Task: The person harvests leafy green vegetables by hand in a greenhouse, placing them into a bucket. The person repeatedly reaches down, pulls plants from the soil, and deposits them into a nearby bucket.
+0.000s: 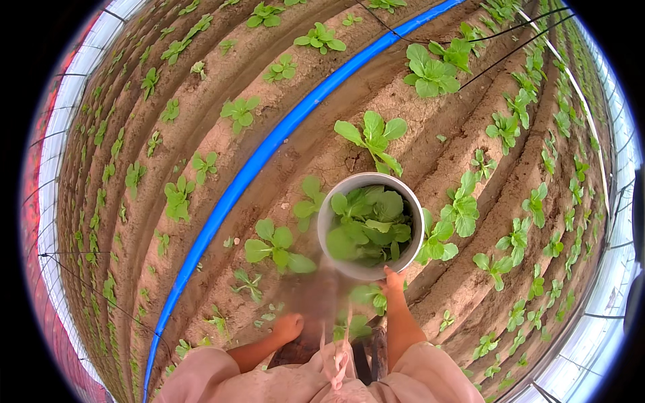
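Observation:
My right hand grips the near rim of a white plastic bucket, which sits right of the picture's middle. Loose green leaves of a leafy vegetable lie inside it. Below and to the left of the bucket, my left hand is curled low over the soil. Its fingers are mostly hidden, and I cannot tell if they hold anything. The nearest plants are a broad-leaved seedling beyond my left hand and a larger one just past the bucket. A blurred patch covers the ground between my hands.
Long soil ridges carry rows of leafy seedlings on both sides. A blue flat hose curves along a furrow to my left. Thin black cords cross at the upper right, near a white pipe. Pale sheeting edges the field.

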A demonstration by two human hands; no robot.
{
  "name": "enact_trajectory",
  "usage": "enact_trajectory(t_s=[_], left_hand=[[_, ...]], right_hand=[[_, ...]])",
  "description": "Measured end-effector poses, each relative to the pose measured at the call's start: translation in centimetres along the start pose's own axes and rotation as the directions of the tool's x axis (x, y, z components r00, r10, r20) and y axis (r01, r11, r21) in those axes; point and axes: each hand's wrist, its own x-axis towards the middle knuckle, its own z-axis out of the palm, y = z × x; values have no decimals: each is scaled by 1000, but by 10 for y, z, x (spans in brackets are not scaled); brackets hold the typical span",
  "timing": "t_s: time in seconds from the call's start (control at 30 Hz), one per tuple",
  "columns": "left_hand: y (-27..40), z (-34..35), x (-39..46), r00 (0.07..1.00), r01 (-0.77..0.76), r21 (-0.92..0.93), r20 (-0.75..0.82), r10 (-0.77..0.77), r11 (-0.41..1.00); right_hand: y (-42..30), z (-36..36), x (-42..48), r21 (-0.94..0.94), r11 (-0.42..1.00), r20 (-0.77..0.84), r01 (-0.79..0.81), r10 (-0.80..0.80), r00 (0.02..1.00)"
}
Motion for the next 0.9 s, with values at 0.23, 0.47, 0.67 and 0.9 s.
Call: enact_trajectory(t_s=[0.23, 0.47, 0.67, 0.9], left_hand=[[12, 23, 6, 996, 28, -36, -87, -31, 999], [22, 75, -34, 943, 195, -175, -236, -233, 965], [66, 87, -65, 984, 171, 122, -69, -164, 978], [128, 110, -56, 1000, -11, 170, -14, 14, 985]], right_hand=[[-35, -18, 4, 136, 986, 69, -100, 91, 994], [-89, -128, -55, 426, 878, 324, -218, 77, 943], [-169, -243, -143, 555, 825, 309, -106, -87, 947], [-200, -385, -183, 759, 647, 113, 73, -241, 964]])
